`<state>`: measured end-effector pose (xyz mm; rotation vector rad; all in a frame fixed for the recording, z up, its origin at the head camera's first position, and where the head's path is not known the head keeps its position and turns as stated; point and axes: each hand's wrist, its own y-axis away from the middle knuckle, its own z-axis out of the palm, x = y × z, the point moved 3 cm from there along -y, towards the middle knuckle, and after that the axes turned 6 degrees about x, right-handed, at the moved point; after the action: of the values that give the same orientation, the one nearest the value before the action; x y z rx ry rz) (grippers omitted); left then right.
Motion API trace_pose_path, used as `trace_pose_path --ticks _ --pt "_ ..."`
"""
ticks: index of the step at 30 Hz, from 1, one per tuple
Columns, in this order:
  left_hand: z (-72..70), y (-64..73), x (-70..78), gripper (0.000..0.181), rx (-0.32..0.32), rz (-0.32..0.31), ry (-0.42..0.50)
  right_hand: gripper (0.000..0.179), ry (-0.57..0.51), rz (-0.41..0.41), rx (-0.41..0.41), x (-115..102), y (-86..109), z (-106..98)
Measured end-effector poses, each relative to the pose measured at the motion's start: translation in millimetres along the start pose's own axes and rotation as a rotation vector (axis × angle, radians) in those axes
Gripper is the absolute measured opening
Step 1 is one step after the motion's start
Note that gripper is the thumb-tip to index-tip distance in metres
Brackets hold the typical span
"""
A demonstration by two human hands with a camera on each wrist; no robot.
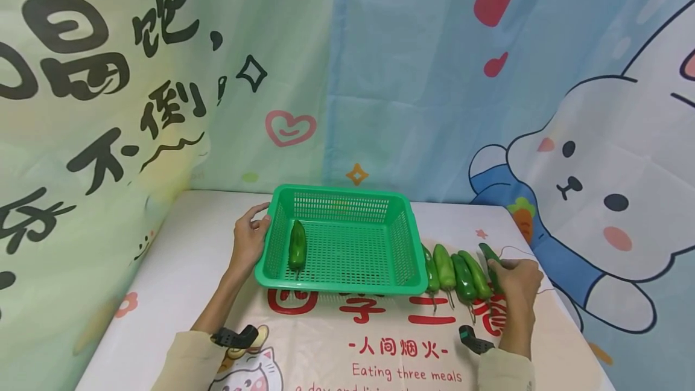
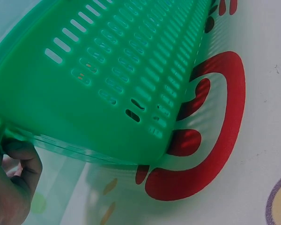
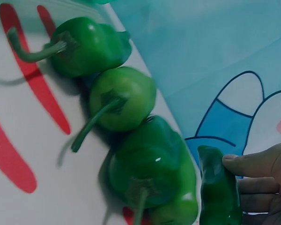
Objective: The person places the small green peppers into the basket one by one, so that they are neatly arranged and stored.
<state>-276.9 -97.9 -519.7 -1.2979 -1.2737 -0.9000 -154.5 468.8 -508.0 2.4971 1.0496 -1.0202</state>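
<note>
My left hand (image 1: 250,239) grips the left rim of a green plastic basket (image 1: 342,289), thumb and fingers at its edge; the left wrist view shows this hand (image 2: 14,185) at the basket's corner. Inside the basket, toward its left side, lies one green pepper (image 1: 297,247), stem to the front. On the right, my right hand (image 1: 520,282) holds another green pepper (image 1: 490,257) between thumb and fingers. In the right wrist view, the held pepper (image 3: 218,192) stands beside several others, its lower end cut off by the frame.
Several green peppers (image 1: 445,266) lie side by side in a row just right of the basket, stems toward the front. A printed cloth (image 1: 374,330) with red lettering covers the table. Behind the table hangs a curtain (image 1: 391,77) with cartoon prints.
</note>
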Motion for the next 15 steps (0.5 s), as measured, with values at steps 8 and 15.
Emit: trace_pose_path --ticks 8,15 --pt "0.4 -0.8 0.9 0.042 -0.002 0.006 -0.001 0.049 -0.048 -0.037 0.035 -13.7 6.7 -14.2" --pt "0.2 1.1 1.7 0.041 -0.008 -0.009 -0.003 0.057 -0.162 0.046 -0.011 -28.2 13.9 -16.3"
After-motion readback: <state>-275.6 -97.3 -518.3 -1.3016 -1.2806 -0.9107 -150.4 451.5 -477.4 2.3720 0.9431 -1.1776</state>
